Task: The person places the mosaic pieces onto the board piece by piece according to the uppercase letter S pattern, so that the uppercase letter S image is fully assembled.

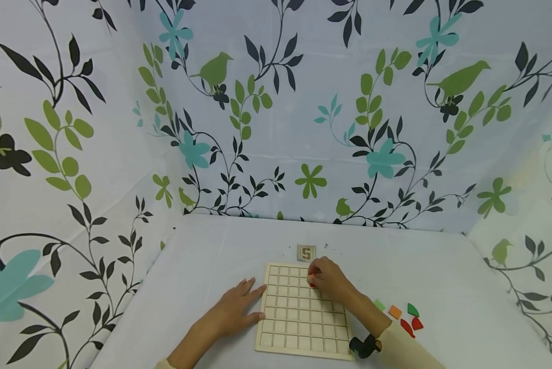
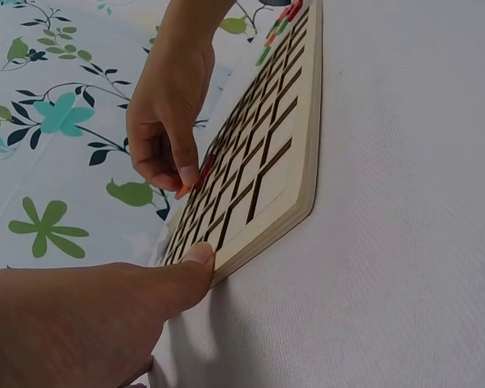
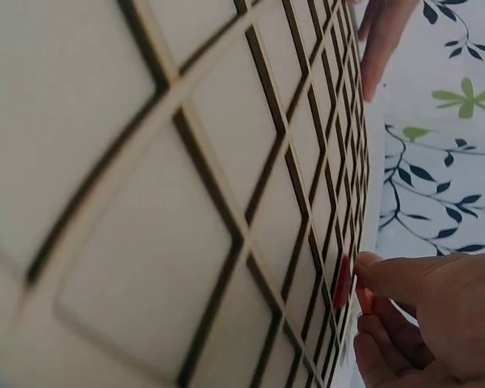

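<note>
A pale wooden grid board (image 1: 291, 328) lies on the white table, with square cells between raised ridges. My left hand (image 1: 236, 310) rests at its left edge, fingers spread and straight; in the left wrist view the thumb (image 2: 182, 283) touches the rim. Over the far right part of the board, my right hand (image 1: 330, 279) pinches a small orange piece (image 3: 365, 301) between thumb and fingers. Beside it a red piece (image 3: 342, 281) sits on the grid. The orange piece's full shape is hidden by the fingers.
Beyond the board's far edge lies a small square card (image 1: 306, 252) with a figure like a 5 or S. Right of the right forearm are loose pieces: light green (image 1: 379, 305), orange (image 1: 394, 311), dark green (image 1: 412, 309) and two red (image 1: 416, 323). Patterned cloth surrounds the table.
</note>
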Motion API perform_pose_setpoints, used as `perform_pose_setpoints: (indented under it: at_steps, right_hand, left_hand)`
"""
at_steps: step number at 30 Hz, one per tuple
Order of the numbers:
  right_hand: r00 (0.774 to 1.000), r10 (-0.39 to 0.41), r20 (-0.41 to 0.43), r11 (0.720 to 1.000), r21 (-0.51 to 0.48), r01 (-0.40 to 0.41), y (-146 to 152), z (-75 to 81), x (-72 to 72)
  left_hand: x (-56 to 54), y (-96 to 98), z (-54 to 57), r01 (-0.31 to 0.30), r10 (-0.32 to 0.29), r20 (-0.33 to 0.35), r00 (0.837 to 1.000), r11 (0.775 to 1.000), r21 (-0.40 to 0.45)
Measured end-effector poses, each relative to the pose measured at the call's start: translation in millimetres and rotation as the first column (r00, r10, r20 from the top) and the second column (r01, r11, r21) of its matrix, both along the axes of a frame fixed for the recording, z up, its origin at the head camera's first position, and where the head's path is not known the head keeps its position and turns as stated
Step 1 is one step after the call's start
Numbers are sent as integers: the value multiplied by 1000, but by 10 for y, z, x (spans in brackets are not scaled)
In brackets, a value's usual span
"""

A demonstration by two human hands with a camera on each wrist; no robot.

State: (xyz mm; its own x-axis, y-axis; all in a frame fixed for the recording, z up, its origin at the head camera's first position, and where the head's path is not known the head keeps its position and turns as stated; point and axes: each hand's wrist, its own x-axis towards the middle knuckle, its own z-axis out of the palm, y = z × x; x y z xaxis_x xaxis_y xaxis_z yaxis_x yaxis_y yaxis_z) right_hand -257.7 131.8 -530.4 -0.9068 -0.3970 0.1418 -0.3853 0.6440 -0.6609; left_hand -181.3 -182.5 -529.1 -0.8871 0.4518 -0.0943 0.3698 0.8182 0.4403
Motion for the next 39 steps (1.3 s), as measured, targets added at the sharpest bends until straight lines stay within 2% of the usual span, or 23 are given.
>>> perform_pose_setpoints:
  at_steps: [5, 9, 19, 25, 32, 39]
  right_hand:
    - [997, 79, 5, 997, -28, -79, -123, -37, 36]
    - [994, 110, -21, 994, 0, -110, -154, -38, 75]
    - [982, 115, -149, 987, 126, -96, -133, -35, 117]
    - [976, 124, -176, 984, 150, -98, -123, -19, 123]
    - [947, 150, -286, 978, 185, -99, -140, -6, 132]
    - [960, 114, -257, 970, 237, -52, -171, 53, 162]
  left_hand:
    - [0, 6, -2, -2, 2, -8, 1000, 1000, -4]
    - [0, 0, -15, -7, 7, -3, 1000, 1000, -3]
    - [4, -13, -28, -5, 5, 4, 1000, 1000, 6]
    - [4, -7, -15, -1, 1, -2, 1000, 1000, 9]
    - [14, -1, 6, -4, 4, -12, 1000, 1000, -6]
    - [19, -1, 6, -1, 1, -17, 1000, 1000, 10]
